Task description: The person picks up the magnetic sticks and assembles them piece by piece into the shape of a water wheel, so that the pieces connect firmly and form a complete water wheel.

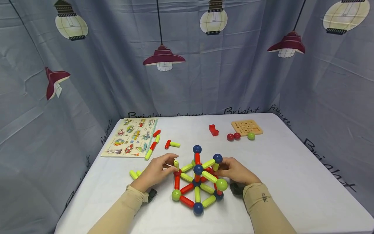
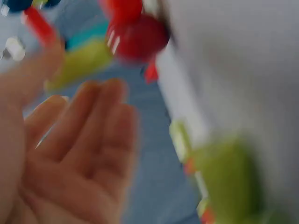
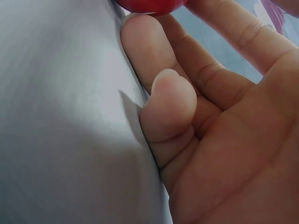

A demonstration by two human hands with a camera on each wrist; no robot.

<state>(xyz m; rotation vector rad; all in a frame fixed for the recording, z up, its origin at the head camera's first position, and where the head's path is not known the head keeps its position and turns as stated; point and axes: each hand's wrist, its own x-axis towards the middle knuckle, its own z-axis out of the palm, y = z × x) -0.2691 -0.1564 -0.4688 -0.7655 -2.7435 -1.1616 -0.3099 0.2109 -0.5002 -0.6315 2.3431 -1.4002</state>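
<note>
A smooth white table (image 1: 292, 169) fills the lower half of the head view, walled in by grey-blue curtains (image 1: 181, 94) that fall in soft folds. The curtains are printed with maroon pendant lamps (image 1: 164, 56) and pale lanterns (image 1: 213, 21) along the top of the frame. Black script runs round their lower edge: "Bright" reads clearly left and right of centre, with a second word after it in thinner, harder letters. A picture board (image 1: 111, 144) lies at the table's far left, a wooden board (image 1: 246, 127) at far right; markings on both are too small to read, as is the dark print on the right sleeve (image 1: 263, 208).

The ball-and-rod structure (image 1: 196, 182) stands just below centre, between the hands. The left hand (image 1: 156, 172) has its thumb at an upright yellow-green rod (image 1: 176, 164), the other fingers loosely extended — no clenching. The right hand (image 1: 238, 169) reaches behind the structure's right side — whether it grips there, I cannot tell.
</note>
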